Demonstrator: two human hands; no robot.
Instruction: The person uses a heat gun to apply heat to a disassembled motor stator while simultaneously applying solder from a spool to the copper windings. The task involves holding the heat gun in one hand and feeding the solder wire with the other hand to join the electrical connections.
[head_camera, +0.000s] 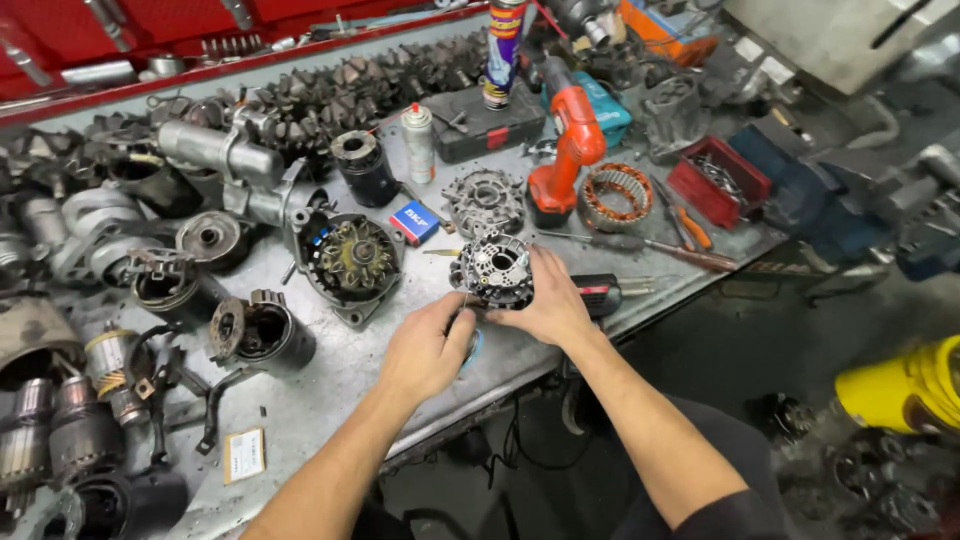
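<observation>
An alternator housing (494, 268) is held at the near edge of the bench (330, 390) by both hands. The right hand (545, 300) is cupped over the housing's near right side, fingers curled around its rim in a firm grasp. The left hand (425, 350) is half closed, its fingertips pressed against the housing's lower left edge; whether something small is pinched between them cannot be told.

The housing is a round cast shell of dull silver metal, ribbed and pierced with openings around a central bore. The bench is covered with scratched grey sheet metal, stained with grease.

Left of the housing an alternator (352, 258) is seen lying face up, its dark casing open on a brass-coloured finned core. Behind the housing a second grey cast end plate (484, 202) is laid flat. Right of that, a red and black power drill (570, 150) is stood on its base, and beside it a stator ring (617, 195) wound with copper wire is set. A small blue box (414, 221) is placed left of the end plate, with a white spray can (419, 142) behind it. A long screwdriver (640, 245) is laid right of the housing.
</observation>
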